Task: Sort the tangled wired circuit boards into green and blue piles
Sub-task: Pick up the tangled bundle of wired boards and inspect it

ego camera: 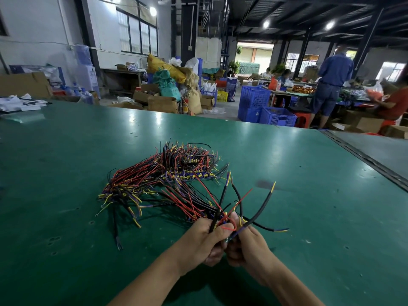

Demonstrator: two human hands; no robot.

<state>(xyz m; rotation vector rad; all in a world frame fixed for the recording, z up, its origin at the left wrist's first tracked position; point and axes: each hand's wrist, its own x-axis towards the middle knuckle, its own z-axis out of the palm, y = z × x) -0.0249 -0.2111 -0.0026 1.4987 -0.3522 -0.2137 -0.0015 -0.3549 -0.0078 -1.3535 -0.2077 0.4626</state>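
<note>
I am at a big green desk. It is shiny, and the lamps make bright spots on it. Past it is a big workshop. The wall on my left is white, with tall windows in dark frames. Round lamps glow under the dark ceiling. A water cooler stands by the wall. Brown boxes and stuffed bags are piled on the grey floor. Blue crates stand near a long table where people work. A person in blue stands there. Far off, a wide door is open to daylight
</note>
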